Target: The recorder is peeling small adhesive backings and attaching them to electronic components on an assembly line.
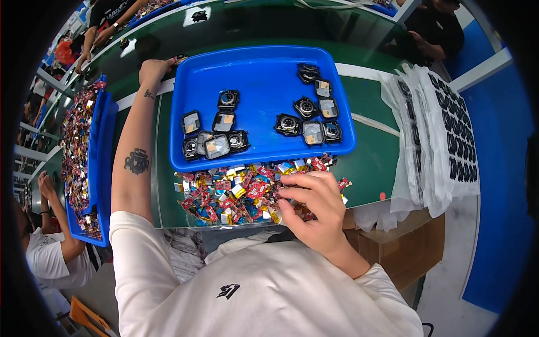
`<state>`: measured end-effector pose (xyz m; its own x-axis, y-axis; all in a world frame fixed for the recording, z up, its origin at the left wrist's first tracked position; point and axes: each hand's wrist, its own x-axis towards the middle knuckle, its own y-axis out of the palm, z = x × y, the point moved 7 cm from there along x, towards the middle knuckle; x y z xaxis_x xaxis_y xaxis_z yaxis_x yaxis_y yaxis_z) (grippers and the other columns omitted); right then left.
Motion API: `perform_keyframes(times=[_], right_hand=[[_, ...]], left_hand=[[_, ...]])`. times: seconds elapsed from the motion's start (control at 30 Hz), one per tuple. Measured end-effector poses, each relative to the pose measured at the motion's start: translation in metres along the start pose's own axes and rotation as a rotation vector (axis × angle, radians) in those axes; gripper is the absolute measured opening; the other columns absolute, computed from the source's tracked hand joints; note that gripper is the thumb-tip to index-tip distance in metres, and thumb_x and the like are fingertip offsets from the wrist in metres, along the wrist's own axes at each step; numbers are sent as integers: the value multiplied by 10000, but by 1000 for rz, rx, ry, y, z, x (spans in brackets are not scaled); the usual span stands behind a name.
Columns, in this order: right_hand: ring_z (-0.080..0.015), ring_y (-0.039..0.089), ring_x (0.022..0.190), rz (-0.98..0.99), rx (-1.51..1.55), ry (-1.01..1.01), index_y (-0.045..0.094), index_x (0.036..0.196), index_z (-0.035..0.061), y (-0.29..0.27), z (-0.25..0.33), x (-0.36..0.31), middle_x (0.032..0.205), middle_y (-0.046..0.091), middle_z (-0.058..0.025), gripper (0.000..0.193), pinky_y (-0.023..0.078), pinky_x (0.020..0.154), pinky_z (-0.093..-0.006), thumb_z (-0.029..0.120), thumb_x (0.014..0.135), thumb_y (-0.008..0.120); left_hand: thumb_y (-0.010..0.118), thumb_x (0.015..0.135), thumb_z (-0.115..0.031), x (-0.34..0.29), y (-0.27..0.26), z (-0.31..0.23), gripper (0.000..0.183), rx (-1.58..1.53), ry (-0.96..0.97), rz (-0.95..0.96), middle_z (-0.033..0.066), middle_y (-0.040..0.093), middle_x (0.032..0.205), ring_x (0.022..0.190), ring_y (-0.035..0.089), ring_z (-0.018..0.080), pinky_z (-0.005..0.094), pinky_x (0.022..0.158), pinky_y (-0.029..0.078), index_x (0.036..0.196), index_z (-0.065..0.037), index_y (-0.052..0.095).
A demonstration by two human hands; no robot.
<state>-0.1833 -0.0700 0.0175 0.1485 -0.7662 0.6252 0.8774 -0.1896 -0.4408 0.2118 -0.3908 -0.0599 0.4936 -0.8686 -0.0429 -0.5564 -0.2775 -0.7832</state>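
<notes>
My left hand reaches past the far left corner of a blue plastic tray. Its fingers are closed around a small dark thing, too little of which shows to name. My right hand hovers over the near edge of a heap of small electronic parts, red, yellow and silver, with its fingers curved and apart and nothing seen in them. Inside the tray lie several black watch cases in two groups, left and right, some with round dark backs up, others showing a clear, pale face.
On the left, a second blue tray borders another heap of parts. Plastic-wrapped sheets of black watch cases stand at the right, above a cardboard box. Beyond the tray runs a green belt; co-workers sit around it.
</notes>
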Motion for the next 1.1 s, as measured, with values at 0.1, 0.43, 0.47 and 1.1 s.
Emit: perform_keyframes(times=[0.1, 0.43, 0.47, 1.1], right_hand=[[-252, 564, 910, 49, -95, 23, 693, 886, 51, 7, 2, 0, 1029, 657, -63, 247, 459, 776, -354, 21, 647, 747], [-264, 546, 905, 45, -142, 47, 690, 895, 47, 15, -13, -5, 1027, 646, -65, 238, 445, 768, -361, 37, 663, 738], [-264, 547, 903, 54, -131, 40, 689, 892, 44, 18, -12, -4, 1022, 648, -65, 233, 446, 768, -361, 31, 664, 735], [-157, 611, 882, 199, 761, 475, 628, 1107, -31, 20, -24, 6, 1034, 662, -133, 218, 490, 733, -269, 80, 934, 557]], left_hand=[[756, 745, -420, -23, -16, -8, 345, 15, 107, -145, 58, 719, 837, 857, 660, 196, 346, 778, 486, 874, -100, 750], [736, 760, -85, -345, -34, -107, 86, -170, 888, 427, 104, 670, 694, 552, 626, 177, 284, 499, 468, 814, -21, 720], [752, 737, -84, -358, -28, -103, 120, -161, 939, 429, 99, 647, 666, 553, 621, 225, 310, 505, 473, 832, -20, 715], [729, 672, 76, -372, -57, -101, 154, -650, 1068, 213, 83, 690, 762, 581, 582, 122, 220, 531, 440, 797, 14, 666]])
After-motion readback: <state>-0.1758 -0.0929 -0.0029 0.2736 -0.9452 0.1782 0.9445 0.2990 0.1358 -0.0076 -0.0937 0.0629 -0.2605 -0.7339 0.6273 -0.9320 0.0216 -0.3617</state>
